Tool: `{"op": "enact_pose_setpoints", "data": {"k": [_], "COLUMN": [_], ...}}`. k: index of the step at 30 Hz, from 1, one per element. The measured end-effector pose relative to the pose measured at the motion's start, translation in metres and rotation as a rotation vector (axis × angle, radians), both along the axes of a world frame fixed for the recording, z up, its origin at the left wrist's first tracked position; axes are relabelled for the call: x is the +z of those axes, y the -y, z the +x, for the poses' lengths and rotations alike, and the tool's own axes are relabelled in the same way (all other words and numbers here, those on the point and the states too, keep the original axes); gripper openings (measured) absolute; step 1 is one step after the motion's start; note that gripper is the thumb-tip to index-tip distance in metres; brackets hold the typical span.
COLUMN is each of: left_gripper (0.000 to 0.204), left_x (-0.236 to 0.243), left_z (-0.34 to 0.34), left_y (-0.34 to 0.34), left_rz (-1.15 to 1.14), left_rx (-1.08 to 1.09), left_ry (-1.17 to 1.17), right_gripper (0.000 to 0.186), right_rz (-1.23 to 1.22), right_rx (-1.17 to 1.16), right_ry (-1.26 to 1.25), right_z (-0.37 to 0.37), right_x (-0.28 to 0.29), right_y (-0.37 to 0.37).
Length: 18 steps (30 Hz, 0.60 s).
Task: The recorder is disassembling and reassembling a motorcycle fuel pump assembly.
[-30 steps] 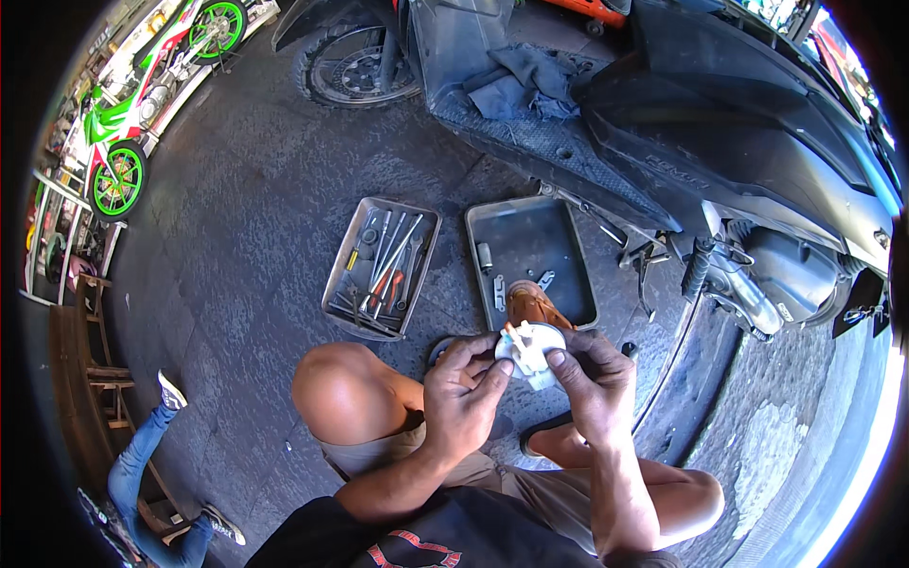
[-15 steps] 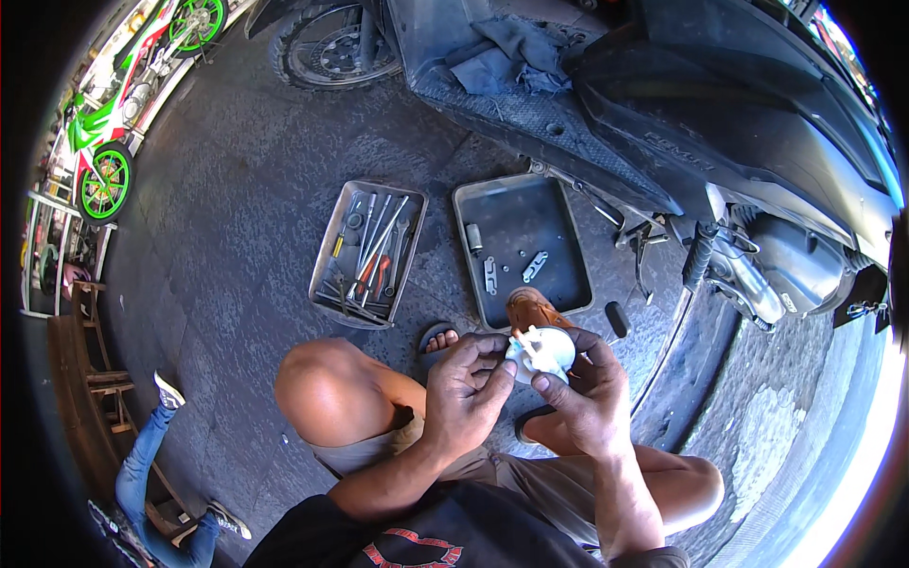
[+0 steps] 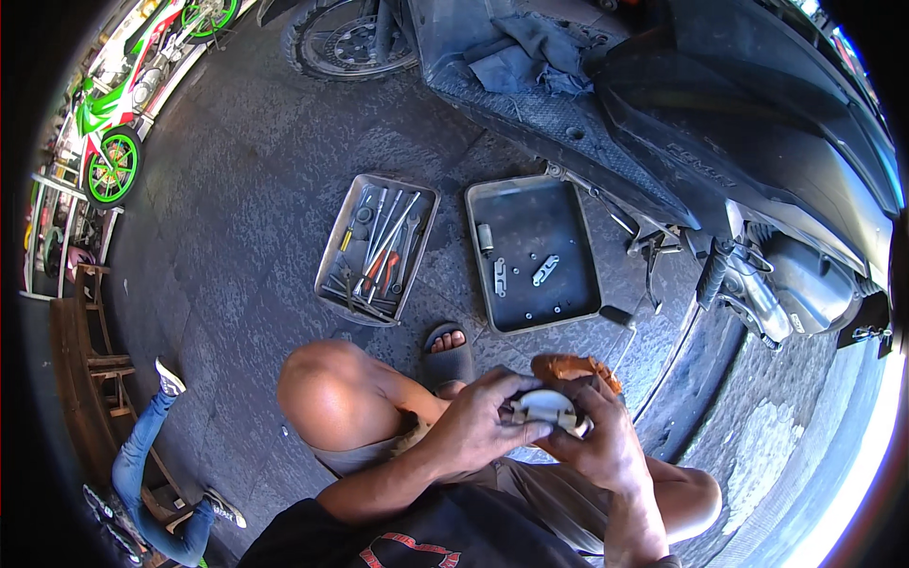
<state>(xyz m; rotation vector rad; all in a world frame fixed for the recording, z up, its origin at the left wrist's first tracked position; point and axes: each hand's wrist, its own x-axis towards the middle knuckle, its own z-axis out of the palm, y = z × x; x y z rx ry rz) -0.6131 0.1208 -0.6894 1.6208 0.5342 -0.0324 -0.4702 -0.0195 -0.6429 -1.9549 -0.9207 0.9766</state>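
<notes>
Hands meet above the knees: left hand (image 3: pixel 473 421) and right hand (image 3: pixel 601 445) close their fingers on a white part (image 3: pixel 547 409), its long axis lying left-right, forearms rising from below.

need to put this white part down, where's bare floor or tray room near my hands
The parts tray has bare room in its upper half; the bits lie low and left. The floor left of the tool tray, toward the green motorcycle, is bare. The tool tray is packed, and the floor near both hands is crowded by the sandalled foot.
</notes>
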Motion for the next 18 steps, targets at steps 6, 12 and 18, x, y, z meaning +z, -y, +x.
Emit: {"op": "enact_pose_setpoints", "data": {"k": [6,12,18], "left_gripper": [0.04,0.043,0.051], "left_x": [0.003,0.02,-0.003], "left_z": [-0.005,0.006,0.038], "left_y": [0.026,0.022,0.012], "left_rz": [-0.392,-0.385,-0.051], "left_rx": [0.244,0.148,-0.158], "left_ry": [0.121,0.004,-0.045], "right_gripper": [0.045,0.037,0.038], "right_rz": [0.167,0.074,0.092], "right_rx": [-0.243,-0.307,-0.285], "right_ry": [-0.111,-0.051,-0.179], "right_z": [-0.007,-0.009,0.023], "right_x": [-0.01,0.012,0.013], "right_y": [0.018,0.017,0.018]}}
